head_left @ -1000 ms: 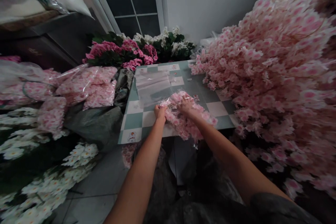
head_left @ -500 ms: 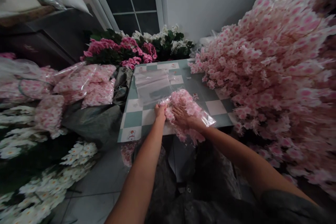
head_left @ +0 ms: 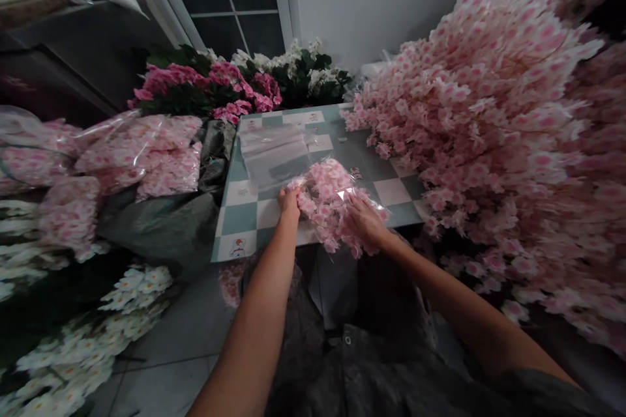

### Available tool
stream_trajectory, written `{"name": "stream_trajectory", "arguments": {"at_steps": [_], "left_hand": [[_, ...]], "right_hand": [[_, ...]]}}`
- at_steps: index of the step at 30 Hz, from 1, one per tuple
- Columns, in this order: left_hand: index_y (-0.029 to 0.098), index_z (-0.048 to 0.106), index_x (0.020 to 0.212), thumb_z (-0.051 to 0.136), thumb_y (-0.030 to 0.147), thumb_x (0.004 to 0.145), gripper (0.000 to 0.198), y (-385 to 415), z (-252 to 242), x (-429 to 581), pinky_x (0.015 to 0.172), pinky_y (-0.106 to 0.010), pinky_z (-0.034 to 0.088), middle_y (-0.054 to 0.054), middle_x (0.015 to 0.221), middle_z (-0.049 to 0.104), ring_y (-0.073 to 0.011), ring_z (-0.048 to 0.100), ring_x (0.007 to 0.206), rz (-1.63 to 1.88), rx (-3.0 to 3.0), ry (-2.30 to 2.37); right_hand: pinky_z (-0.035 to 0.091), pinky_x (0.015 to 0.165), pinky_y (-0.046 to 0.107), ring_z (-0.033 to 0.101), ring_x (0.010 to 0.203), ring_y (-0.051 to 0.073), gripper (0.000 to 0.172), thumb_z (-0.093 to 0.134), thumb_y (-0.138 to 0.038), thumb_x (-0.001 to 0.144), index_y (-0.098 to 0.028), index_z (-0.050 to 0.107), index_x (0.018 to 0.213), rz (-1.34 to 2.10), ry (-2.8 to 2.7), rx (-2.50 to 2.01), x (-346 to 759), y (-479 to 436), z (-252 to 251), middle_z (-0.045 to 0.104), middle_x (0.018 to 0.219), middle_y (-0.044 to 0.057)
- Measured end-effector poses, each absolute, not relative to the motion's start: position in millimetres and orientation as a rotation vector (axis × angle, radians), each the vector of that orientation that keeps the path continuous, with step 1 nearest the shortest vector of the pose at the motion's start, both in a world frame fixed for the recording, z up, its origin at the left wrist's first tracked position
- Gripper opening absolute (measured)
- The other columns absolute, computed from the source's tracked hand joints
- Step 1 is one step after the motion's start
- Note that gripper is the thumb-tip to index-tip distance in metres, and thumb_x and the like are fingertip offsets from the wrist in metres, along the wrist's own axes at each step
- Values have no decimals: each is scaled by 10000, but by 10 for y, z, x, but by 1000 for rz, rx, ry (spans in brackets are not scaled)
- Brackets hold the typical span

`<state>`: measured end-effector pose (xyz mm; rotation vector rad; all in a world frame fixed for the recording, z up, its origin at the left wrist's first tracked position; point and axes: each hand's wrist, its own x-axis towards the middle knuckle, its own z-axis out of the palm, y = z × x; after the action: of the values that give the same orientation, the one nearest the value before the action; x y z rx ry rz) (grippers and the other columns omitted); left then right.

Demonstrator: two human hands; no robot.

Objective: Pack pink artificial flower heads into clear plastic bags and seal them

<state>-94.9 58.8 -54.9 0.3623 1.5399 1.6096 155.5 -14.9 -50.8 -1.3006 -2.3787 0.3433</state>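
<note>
A clear plastic bag of pink artificial flowers lies at the front edge of the checkered table, partly over the edge. My left hand is closed on the bag's left end. On the right part of the bag, my right hand lies flat with its fingers stretched out, pressing on the film. Behind the bag, a stack of flat clear plastic bags rests on the table.
A tall mass of loose pink blossoms leans over the table's right side. Filled flower bags are piled at left, above white flowers. Dark pink flowers and white flowers line the back.
My right hand has slid right, off the middle of the flowers to the bag's right part. The left hand keeps its hold at the left end. The view has shifted slightly.
</note>
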Motion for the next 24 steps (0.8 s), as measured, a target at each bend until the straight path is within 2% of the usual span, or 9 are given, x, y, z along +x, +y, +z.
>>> {"name": "stream_trajectory", "arguments": {"at_steps": [5,8,11,14,16,19,20,22,24], "left_hand": [[194,570,809,781,236,593,305,551,-543,-926,689,-302,508,12,767,639,-136,600,646,1616,397,1495],[192,598,897,784,264,612,347,530,-517,-919,771,-322,532,-4,855,665,-156,643,739,1613,457,1473],[194,617,999,773,289,688,362,462,-414,-915,932,-358,525,-60,1049,692,-226,675,1021,1615,580,1559],[176,603,1174,752,263,773,437,196,-261,-855,1118,-379,416,-134,1335,618,-260,551,1308,1671,743,1841],[158,575,1271,698,282,859,448,-142,-182,-732,1146,-398,389,-164,1408,576,-249,538,1315,1697,990,1883],[190,647,1171,588,341,963,263,-759,-155,-410,1071,-411,464,-113,1195,687,-231,623,1154,1553,1635,1680],[203,666,1111,625,334,943,217,-938,-170,-288,1067,-416,471,-101,1156,696,-239,625,1146,1468,1855,1608],[188,662,1149,752,318,845,342,-1183,-222,-74,1071,-459,472,-129,1203,678,-290,605,1184,1304,2150,1595],[169,665,1155,779,226,798,379,-1262,-283,57,1072,-508,463,-165,1264,655,-336,585,1218,1170,2300,1706]], "right_hand": [[280,1265,533,324,1527,296,456,422,-149,974,-112,584,1398,210,-2377,-1067,1698,-456,-465,485,1553,165],[421,1178,551,435,1463,303,446,458,-172,983,-117,568,1412,224,-2512,-913,1783,-703,-420,528,1518,166],[527,1087,487,567,1345,271,419,447,-164,997,-148,587,1392,246,-2450,-917,1944,-852,-390,609,1434,151],[544,1061,481,636,1230,254,356,448,-141,995,-164,662,1279,232,-2221,-1025,2119,-935,-402,700,1269,137],[559,1025,485,660,1155,255,313,470,-154,995,-160,687,1221,229,-2124,-1076,2176,-980,-436,717,1203,144],[543,1024,499,655,1132,256,290,490,-176,998,-170,696,1202,250,-2128,-1059,2129,-1007,-503,710,1214,143],[534,1031,495,650,1136,252,302,480,-164,997,-171,695,1209,264,-2137,-1053,2082,-997,-523,705,1227,141],[531,1023,458,641,1133,240,340,456,-125,982,-168,698,1217,303,-2138,-1091,1965,-938,-559,698,1231,137],[535,997,414,641,1103,233,372,444,-96,960,-159,708,1213,346,-2108,-1197,1836,-839,-588,704,1192,130]]}}
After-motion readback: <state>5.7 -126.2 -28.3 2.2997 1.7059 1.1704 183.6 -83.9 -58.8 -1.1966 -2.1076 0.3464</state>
